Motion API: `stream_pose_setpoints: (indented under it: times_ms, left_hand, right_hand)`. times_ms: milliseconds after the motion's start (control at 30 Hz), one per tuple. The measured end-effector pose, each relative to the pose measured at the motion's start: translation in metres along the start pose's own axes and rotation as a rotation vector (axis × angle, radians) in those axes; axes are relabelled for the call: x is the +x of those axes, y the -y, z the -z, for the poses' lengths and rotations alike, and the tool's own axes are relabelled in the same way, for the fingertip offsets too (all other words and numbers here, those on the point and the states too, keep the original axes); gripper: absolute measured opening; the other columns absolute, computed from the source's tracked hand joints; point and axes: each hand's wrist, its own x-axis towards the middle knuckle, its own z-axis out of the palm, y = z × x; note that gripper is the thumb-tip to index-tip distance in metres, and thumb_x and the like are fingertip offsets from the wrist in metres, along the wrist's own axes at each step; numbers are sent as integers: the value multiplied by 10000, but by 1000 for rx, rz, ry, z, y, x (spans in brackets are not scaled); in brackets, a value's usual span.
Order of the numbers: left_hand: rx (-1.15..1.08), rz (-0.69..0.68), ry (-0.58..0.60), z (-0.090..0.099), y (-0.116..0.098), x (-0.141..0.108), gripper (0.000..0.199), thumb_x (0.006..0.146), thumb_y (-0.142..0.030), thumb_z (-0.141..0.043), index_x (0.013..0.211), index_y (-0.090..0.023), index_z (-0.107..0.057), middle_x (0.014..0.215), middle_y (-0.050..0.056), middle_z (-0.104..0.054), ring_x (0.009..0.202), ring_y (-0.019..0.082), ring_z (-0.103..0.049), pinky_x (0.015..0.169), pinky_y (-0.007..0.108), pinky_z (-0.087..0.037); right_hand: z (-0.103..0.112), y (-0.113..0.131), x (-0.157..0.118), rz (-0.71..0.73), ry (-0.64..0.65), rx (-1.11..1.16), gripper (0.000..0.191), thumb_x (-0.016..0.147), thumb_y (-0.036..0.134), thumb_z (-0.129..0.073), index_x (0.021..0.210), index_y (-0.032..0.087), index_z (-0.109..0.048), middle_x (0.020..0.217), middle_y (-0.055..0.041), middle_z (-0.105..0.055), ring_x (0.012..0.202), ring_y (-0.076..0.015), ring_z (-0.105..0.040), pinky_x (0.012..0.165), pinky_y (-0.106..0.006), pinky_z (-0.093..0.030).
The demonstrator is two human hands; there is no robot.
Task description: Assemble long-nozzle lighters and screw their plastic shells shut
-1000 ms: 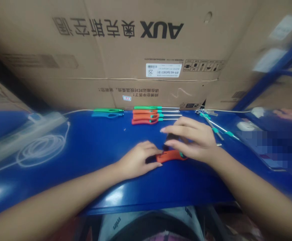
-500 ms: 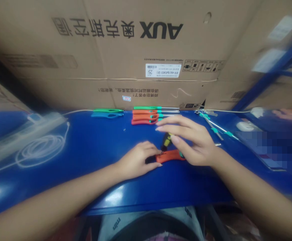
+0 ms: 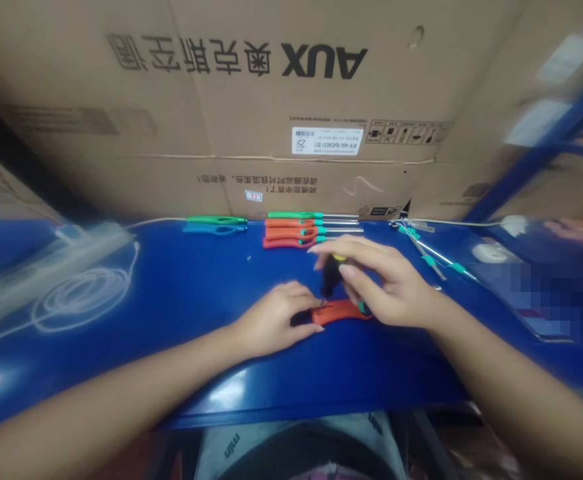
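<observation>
My left hand (image 3: 274, 321) pinches the left end of an orange long-reach lighter (image 3: 340, 311) between thumb and fingers, holding it flat on the blue table. In my right hand (image 3: 394, 283) is a short screwdriver with a black and yellow handle (image 3: 330, 277). The screwdriver stands upright, slightly tilted, with its thin shaft pointing down at the lighter's left end. Its tip is too small to make out clearly. My right hand covers the lighter's right end, where a bit of green shows.
Behind my hands lie several orange and green lighters (image 3: 289, 233) with metal tubes. Green and blue handles (image 3: 215, 224) lie left of them. Loose metal tubes (image 3: 434, 257) and a phone (image 3: 526, 303) are at right. A coiled white cable (image 3: 84, 300) and a cardboard wall (image 3: 231, 133) border the table.
My right hand has turned the screwdriver's handle, with its fingers now curled more closely around it. My left hand and the orange lighter stay in place.
</observation>
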Motion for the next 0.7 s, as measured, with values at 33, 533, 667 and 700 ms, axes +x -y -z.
stream_pose_setpoints:
  times_ms: [33, 533, 667, 700]
  left_hand:
    - [-6, -5, -5, 0, 0, 0, 346, 888, -341, -731, 1198, -193, -691, 1056, 74, -714, 1000, 236, -634, 933, 388, -487]
    - [4, -8, -12, -1, 0, 0, 316, 896, -320, -718, 1186, -199, -689, 1095, 77, -709, 1020, 239, -631, 932, 394, -496]
    - [31, -5, -14, -1, -1, 0, 328, 893, -325, -720, 1195, -198, -692, 1041, 78, -710, 972, 241, -632, 899, 397, -504]
    - [26, -1, -15, -1, -1, 0, 327, 892, -334, -722, 1188, -197, -694, 1038, 78, -711, 972, 241, -633, 903, 398, -504]
  right_hand:
    - [-1, -1, 0, 9, -20, 3, 287, 978, 152, -523, 1240, 177, -637, 1067, -82, -703, 911, -154, -662, 871, -319, -547]
    - [-3, -3, -3, 65, -65, -67, 226, 917, 203, -670, 1141, 189, -690, 986, -54, -750, 745, -122, -677, 712, -237, -563]
    - [-2, -5, -4, 131, -70, -198, 335, 934, 275, -660, 1258, 191, -659, 1005, -75, -753, 881, -170, -705, 809, -281, -578]
    - [-2, -3, -4, 106, -38, -159, 364, 972, 250, -586, 1330, 194, -615, 1113, -93, -741, 976, -181, -704, 874, -309, -575]
